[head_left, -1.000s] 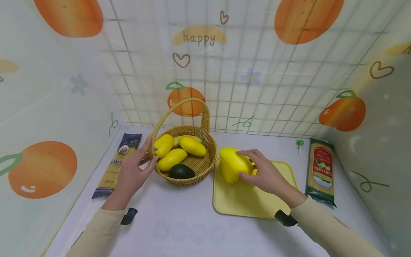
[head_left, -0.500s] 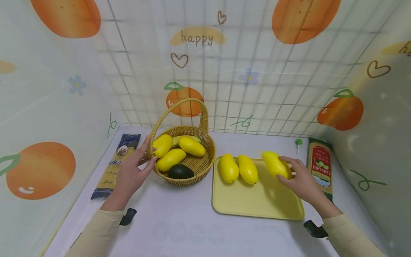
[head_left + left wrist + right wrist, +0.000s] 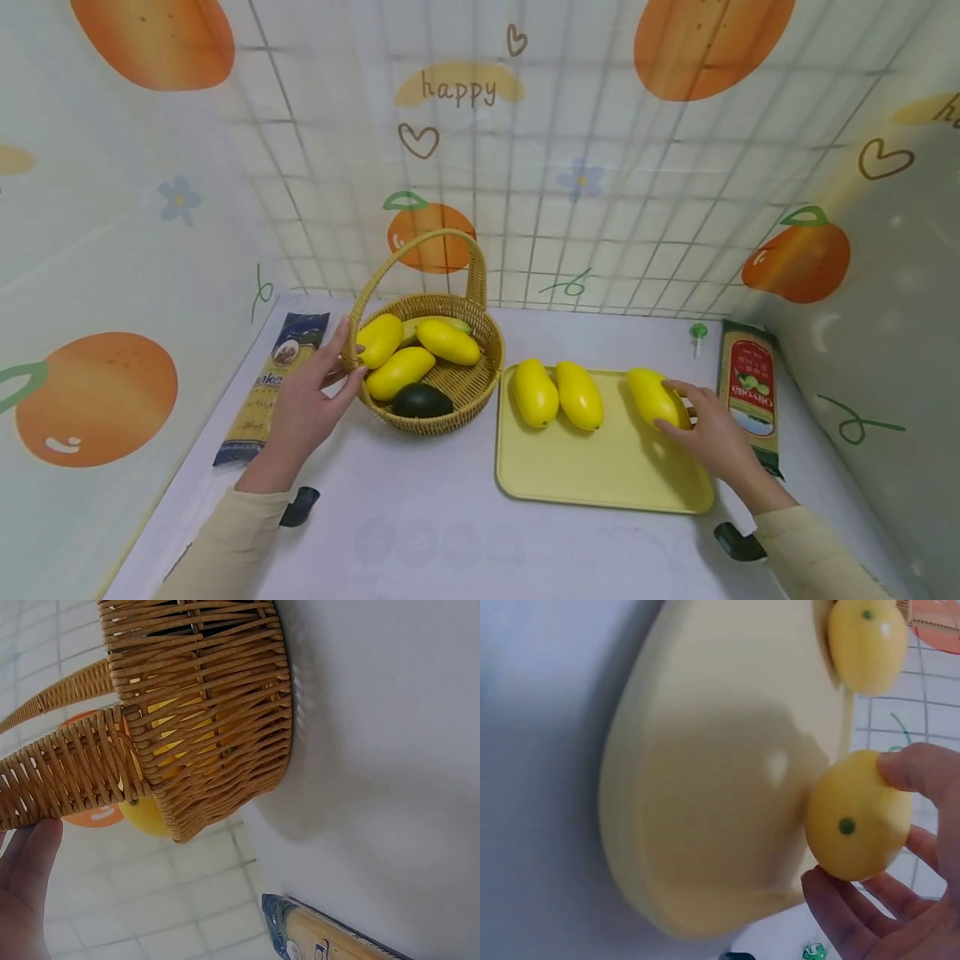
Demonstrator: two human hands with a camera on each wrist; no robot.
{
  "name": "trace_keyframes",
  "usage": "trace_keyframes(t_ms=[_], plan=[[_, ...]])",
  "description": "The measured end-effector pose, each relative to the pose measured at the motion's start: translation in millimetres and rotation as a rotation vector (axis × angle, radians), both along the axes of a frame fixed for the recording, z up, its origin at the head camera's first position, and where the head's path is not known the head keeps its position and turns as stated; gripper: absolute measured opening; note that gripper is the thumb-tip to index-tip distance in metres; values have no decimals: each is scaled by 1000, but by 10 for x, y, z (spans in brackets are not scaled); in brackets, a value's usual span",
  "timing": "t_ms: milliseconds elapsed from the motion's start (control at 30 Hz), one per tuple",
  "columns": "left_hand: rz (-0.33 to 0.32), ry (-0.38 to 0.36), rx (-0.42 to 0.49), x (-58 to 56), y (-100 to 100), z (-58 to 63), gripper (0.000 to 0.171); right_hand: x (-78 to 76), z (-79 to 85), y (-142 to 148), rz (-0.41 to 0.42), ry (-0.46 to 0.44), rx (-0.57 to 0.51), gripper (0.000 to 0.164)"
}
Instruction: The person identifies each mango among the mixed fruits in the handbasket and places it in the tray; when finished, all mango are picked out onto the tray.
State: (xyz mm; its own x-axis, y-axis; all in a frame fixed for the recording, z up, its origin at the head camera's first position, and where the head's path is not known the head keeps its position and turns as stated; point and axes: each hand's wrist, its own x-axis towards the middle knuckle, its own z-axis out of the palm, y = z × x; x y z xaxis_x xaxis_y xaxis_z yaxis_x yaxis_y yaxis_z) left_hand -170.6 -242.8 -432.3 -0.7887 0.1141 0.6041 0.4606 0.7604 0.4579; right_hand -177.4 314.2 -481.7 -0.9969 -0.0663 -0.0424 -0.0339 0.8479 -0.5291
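Note:
My left hand [image 3: 311, 404] grips the wicker basket [image 3: 433, 426] where its handle meets the rim on the left side. In the left wrist view fingertips [image 3: 43, 836] lie against the handle [image 3: 67, 772]. Inside the basket are several yellow mangoes [image 3: 448, 342], a dark green avocado [image 3: 422, 401] and a partly hidden yellow-green banana-like fruit [image 3: 411, 331]. My right hand [image 3: 716, 437] holds a mango [image 3: 647, 392] between thumb and fingers at the right part of the yellow tray [image 3: 592, 475]. Two other mangoes [image 3: 535, 395] lie side by side on the tray's left part.
A pasta packet [image 3: 262, 408] lies left of the basket, behind my left forearm. Right of the tray lies a green and red packet [image 3: 750, 379], partly behind my right hand. A small green lollipop [image 3: 698, 332] is at the back. Printed curtains enclose the table.
My right hand has carried a mango rightward from above the two other mangoes, then lowered it to the tray's right part. The left hand stays on the basket.

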Motion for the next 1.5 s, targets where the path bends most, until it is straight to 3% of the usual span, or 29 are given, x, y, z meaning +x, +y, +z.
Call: trace_keyframes(t_ms=[367,567,767,1133,1500], plan=[[-2,9,0,-6,-3,-13,89,2,-10,-44,16,32,46,75],[4,-10,0,-7,6,-4,88,1,85,-88,-13,32,25,78],[1,-8,3,-5,1,-7,87,-25,231,-196,-2,67,39,71],[-3,4,3,-8,-25,-18,88,-212,418,-641,155,209,-52,56],[-15,6,4,-8,-7,6,87,-420,643,-1331,323,194,-114,55]])
